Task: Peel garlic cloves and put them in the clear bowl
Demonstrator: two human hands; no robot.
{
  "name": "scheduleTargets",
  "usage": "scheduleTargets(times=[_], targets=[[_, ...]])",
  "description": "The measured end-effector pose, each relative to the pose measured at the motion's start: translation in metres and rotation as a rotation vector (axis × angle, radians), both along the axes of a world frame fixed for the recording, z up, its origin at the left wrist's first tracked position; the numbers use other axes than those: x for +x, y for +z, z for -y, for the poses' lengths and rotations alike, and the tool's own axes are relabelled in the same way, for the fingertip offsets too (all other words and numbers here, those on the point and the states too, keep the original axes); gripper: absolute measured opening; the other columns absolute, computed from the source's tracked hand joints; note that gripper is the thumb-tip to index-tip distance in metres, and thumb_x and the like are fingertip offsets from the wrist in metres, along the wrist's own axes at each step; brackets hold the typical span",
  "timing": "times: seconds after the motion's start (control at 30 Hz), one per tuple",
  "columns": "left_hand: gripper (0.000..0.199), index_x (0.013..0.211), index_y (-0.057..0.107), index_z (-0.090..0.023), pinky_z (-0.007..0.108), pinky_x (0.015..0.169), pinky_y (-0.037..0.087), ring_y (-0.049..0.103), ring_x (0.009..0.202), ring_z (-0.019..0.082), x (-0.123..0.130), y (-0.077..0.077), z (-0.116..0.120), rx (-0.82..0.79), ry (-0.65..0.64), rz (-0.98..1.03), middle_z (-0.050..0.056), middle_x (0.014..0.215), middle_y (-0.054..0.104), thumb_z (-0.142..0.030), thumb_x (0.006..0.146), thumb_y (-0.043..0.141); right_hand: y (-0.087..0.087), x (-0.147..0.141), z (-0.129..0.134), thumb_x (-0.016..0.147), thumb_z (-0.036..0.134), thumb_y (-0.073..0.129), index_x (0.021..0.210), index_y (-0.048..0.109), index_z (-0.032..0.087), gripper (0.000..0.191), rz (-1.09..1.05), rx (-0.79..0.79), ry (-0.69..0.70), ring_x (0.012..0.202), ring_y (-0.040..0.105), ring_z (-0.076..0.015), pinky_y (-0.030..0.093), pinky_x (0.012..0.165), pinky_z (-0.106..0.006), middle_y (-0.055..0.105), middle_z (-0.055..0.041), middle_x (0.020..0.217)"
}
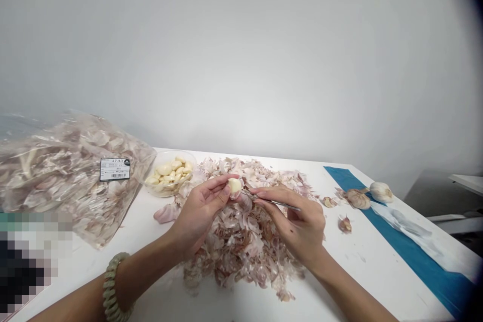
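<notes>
Between the thumb and fingers of my left hand (206, 209) is a pale garlic clove (235, 187), mostly bare, with a bit of skin at its lower edge. My right hand (296, 221) grips a thin metal tool (281, 205), its tip close to the clove; the tip is too small to make out, perhaps a small knife. Both hands are above a wide heap of garlic skins (245, 246). Left of the heap, a clear round bowl (151, 188) holds several peeled cloves (174, 171).
A clear plastic bag (79, 176) full of skins, with a price label (114, 169), lies at left. To the right are a whole garlic bulb (381, 192), a browner bulb (357, 198), loose cloves (344, 224) and a blue strip (411, 256). A wall (241, 60) rises behind the table.
</notes>
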State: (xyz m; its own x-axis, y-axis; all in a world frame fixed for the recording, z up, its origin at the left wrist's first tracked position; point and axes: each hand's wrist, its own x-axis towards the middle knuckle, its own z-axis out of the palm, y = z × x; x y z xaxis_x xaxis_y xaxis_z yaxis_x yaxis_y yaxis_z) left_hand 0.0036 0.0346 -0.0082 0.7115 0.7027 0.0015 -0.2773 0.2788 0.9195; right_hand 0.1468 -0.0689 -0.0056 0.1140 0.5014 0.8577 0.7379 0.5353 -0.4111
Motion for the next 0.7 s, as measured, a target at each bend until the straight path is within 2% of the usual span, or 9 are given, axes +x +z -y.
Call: scheduleTargets(times=[0.27, 0.4, 0.5, 0.7], targets=[[0.036, 0.111, 0.063, -0.020, 0.030, 0.091, 0.045, 0.064, 0.094, 0.017, -0.0014, -0.0010, 0.0004, 0.028, -0.017, -0.028, 0.007, 0.104, 0.070, -0.033, 0.078, 0.068, -0.0003, 0.0004, 0.0004, 0.074, -0.001, 0.064, 0.101, 0.066, 0.026, 0.039, -0.013, -0.008, 0.019, 0.086, 0.069, -0.0164, 0.059, 0.073, -0.033, 0.073, -0.0002, 0.091], [0.033, 0.109, 0.065, -0.022, 0.030, 0.093, 0.044, 0.060, 0.105, 0.020, -0.0018, -0.0023, -0.0004, 0.053, -0.018, -0.028, 0.006, 0.119, 0.064, -0.033, 0.078, 0.067, -0.0009, 0.0008, 0.0010, 0.074, -0.002, 0.063, 0.102, 0.065, 0.027, 0.040, -0.023, -0.018, 0.032, 0.086, 0.069, -0.0166, 0.059, 0.074, -0.034, 0.073, -0.0001, 0.092], [0.031, 0.107, 0.065, -0.023, 0.031, 0.095, 0.042, 0.054, 0.115, 0.022, -0.0016, -0.0041, -0.0013, 0.064, -0.014, -0.029, 0.006, 0.123, 0.062, -0.033, 0.078, 0.068, -0.0005, 0.0011, 0.0011, 0.074, -0.002, 0.063, 0.101, 0.066, 0.027, 0.039, -0.033, -0.019, 0.043, 0.086, 0.069, -0.0168, 0.059, 0.073, -0.034, 0.073, -0.0005, 0.091], [0.032, 0.107, 0.065, -0.023, 0.032, 0.098, 0.039, 0.053, 0.115, 0.022, -0.0010, -0.0049, -0.0023, 0.078, -0.009, -0.030, 0.005, 0.125, 0.061, -0.034, 0.077, 0.068, -0.0002, 0.0004, 0.0000, 0.075, -0.001, 0.062, 0.099, 0.067, 0.025, 0.036, -0.012, 0.003, 0.063, 0.084, 0.069, -0.0171, 0.060, 0.072, -0.034, 0.073, -0.0019, 0.089]])
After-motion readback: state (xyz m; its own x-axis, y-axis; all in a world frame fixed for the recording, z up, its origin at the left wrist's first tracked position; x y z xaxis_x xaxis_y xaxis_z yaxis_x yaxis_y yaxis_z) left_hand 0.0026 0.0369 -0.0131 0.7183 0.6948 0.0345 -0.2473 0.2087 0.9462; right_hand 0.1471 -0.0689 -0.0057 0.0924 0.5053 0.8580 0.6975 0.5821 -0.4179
